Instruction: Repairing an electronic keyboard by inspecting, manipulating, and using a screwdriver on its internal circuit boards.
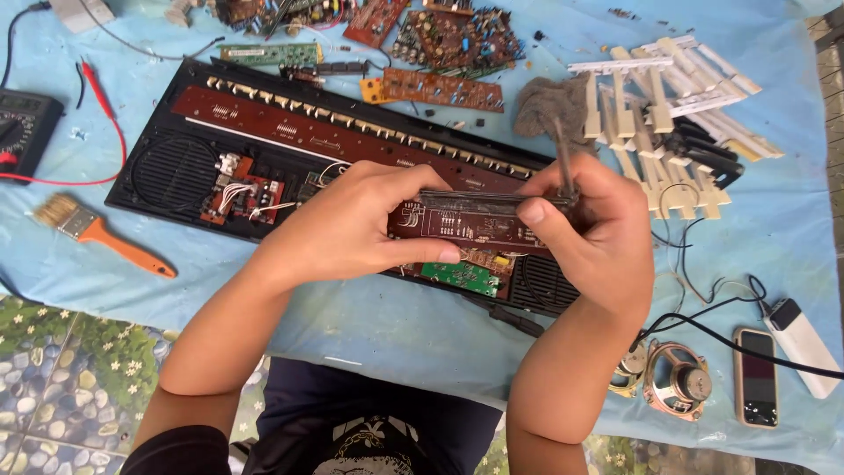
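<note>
A dark shirt (369, 422) fills the bottom edge, closest to the lens, and two bare forearms rise from it toward the work.

The left hand (352, 224) has its fingers (413, 189) curled narrow around the left end of a long, thin brown board (466, 224) — thumb underneath, the others folded over the top edge. The right hand (598, 237) pinches the board's right end with its thumb, and the same fist is closed around a thin dark tool (561, 154) whose shaft sticks up out of it (its tip is hidden, so I cannot tell what kind it is). The board is held level, just above the right part of an opened black keyboard case (176, 171).

Inside the case a long red-brown strip (308, 132) runs along its length, a round speaker grille sits at the left end, and a small board with white wires (242, 193) lies beside it. A small green board (462, 277) shows just under the hands.

Farther out, on the blue cloth (396, 325): an orange-handled brush (101, 233) to the left, a black meter (22, 127) with red leads at the far left edge, loose circuit boards (448, 44) along the top, a grey rag (549, 105), and a heap of white and black keys (677, 114) at upper right. At lower right lie two bare speakers (677, 383), a phone (756, 376) and a white power bank (800, 334) — dark cables trail among them.
</note>
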